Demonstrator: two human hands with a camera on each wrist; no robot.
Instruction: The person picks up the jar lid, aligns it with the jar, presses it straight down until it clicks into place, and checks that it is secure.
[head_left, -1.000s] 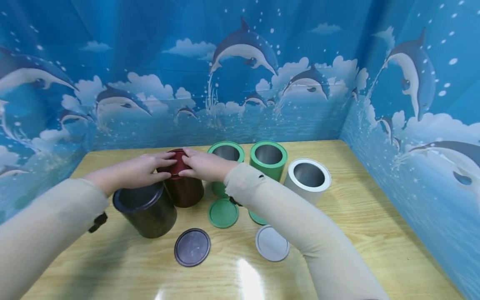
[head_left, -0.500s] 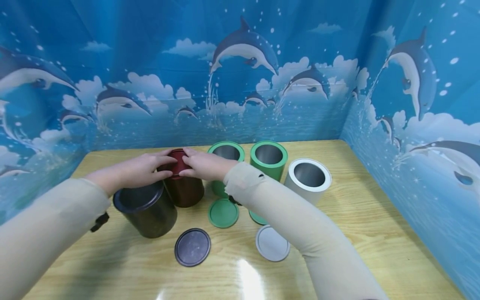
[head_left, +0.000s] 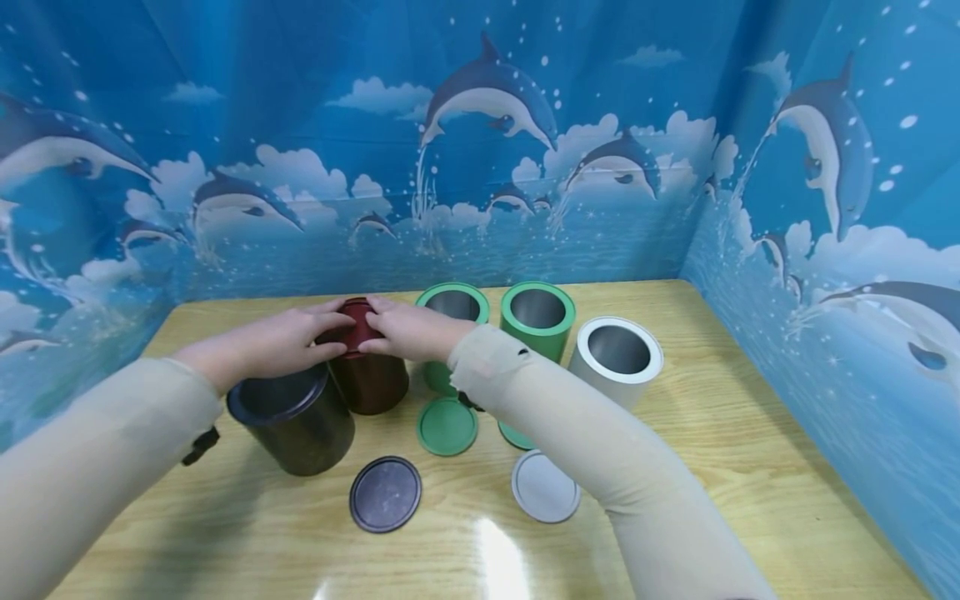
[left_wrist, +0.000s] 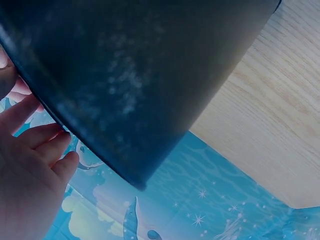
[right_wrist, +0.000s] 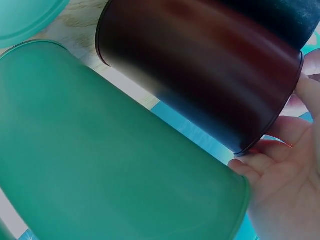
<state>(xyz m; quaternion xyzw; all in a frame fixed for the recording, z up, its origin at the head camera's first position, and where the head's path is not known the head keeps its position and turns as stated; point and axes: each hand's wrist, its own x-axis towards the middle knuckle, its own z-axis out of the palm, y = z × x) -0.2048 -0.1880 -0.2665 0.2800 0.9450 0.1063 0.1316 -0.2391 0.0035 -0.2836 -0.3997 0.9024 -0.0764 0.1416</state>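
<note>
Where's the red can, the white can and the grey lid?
red can (head_left: pixel 371 385), head view, front wall
white can (head_left: pixel 600 379), head view, outer side wall
grey lid (head_left: pixel 545 487), head view, middle of flat top

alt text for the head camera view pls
Both hands, left hand and right hand, press a red lid onto a dark red can on a wooden table. Beside it stand open black, green and white cans, loose lids in front.

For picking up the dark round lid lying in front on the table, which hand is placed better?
Probably the left hand. The dark lid lies beside the dark can, under the left arm. The right hand would have to cross over the green lid.
</note>
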